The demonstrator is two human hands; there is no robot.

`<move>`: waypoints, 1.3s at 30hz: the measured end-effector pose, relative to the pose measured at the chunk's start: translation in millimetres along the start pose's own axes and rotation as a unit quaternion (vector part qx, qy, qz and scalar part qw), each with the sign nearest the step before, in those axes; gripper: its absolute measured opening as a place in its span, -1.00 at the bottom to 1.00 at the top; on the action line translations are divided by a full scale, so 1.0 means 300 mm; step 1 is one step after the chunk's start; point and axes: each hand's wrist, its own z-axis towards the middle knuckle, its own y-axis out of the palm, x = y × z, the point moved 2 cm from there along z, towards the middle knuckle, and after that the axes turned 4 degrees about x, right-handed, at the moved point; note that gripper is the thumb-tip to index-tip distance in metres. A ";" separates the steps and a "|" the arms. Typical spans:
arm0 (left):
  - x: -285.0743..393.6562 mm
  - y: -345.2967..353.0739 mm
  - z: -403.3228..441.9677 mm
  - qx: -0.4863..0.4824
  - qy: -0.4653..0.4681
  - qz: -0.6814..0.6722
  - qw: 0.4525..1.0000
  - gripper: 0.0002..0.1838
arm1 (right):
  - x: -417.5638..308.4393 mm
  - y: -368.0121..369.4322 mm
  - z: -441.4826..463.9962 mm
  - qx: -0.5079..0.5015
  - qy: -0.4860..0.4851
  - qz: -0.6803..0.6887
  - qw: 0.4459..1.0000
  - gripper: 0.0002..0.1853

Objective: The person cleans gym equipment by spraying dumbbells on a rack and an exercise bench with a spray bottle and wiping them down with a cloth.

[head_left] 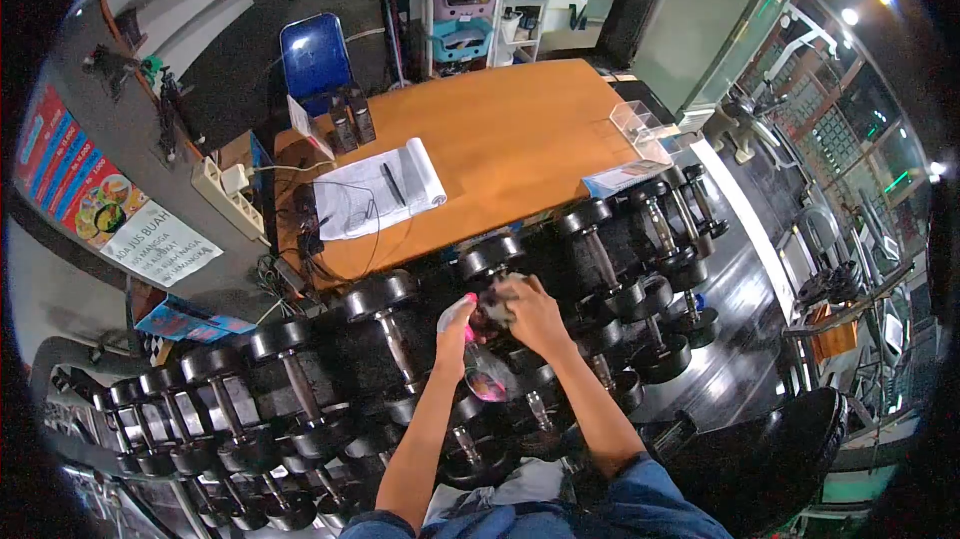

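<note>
A clear spray bottle [487,382] with a pink top and pinkish contents hangs tilted from my left hand [453,341], whose fingers are wrapped round its upper part. Close beside it, my right hand [538,319] is curled over a dark greyish cloth [494,305], blurred and partly covered by the fingers. Both hands are over the upper row of the dumbbell rack, just in front of a black dumbbell [491,257]. Its handle is mostly hidden behind my hands, so contact between cloth and dumbbell is unclear.
Black dumbbells with metal handles [298,384] fill two rows left and right. Behind stands a wooden desk [510,144] bearing papers [350,201], a pen [392,184], cables and a clear acrylic holder [640,129]. A power strip [228,201] is at left, a black bench [760,449] at right.
</note>
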 end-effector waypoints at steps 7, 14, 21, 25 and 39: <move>-0.013 -0.027 0.034 -0.014 0.005 -0.026 1.000 -0.71 | -0.005 0.009 0.020 -0.158 -0.020 -0.076 0.984 -0.85; -0.007 -0.017 0.020 -0.034 -0.035 -0.115 0.992 -0.69 | 0.096 -0.035 0.041 0.066 0.129 0.074 0.987 -0.61; 0.001 0.004 0.006 -0.079 -0.031 -0.103 0.991 -0.69 | 0.159 -0.089 -0.049 -0.134 0.259 0.178 0.940 -0.62; 0.021 0.010 -0.010 -0.091 -0.026 -0.132 0.987 -0.71 | 0.183 -0.036 0.019 -0.077 0.304 0.179 0.932 -0.66; 0.256 0.070 0.110 -0.109 0.059 0.036 0.992 -0.65 | 0.112 0.075 -0.052 0.095 0.292 0.212 0.928 -0.58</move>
